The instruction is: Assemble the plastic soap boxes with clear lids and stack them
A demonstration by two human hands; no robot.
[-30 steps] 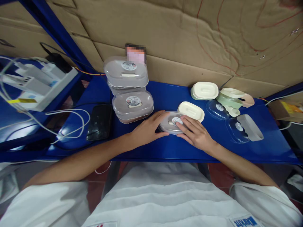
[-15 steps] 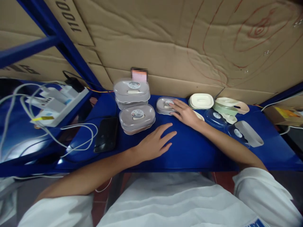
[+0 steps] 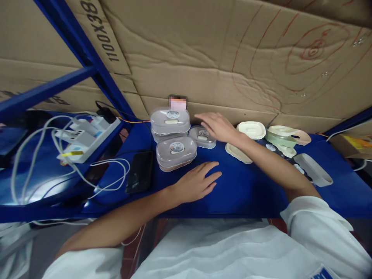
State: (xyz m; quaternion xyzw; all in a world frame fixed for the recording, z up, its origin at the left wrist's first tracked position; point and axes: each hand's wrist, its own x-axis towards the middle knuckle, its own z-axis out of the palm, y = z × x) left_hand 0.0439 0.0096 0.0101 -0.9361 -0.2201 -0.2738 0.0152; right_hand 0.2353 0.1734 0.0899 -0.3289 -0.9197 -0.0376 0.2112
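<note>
My left hand (image 3: 197,181) lies flat and open on the blue shelf (image 3: 247,190), just in front of a closed clear-lidded box (image 3: 176,152). My right hand (image 3: 216,126) hovers open at the back of the shelf, right beside a small closed box (image 3: 202,136) that stands apart from it. Behind them is a stack of two closed boxes (image 3: 170,123). A cream lid (image 3: 238,152) lies under my right forearm.
More box parts lie at the right: a cream tray (image 3: 251,130), green and pink trays (image 3: 286,135), a grey tray (image 3: 314,174). A black phone (image 3: 140,177) lies left of the boxes, with white cables (image 3: 107,176) and a power strip (image 3: 84,140). Cardboard (image 3: 203,58) lines the back.
My right hand carried the small closed box from the shelf's front to the back beside the stack and let go of it. My left hand came off the box and rests flat.
</note>
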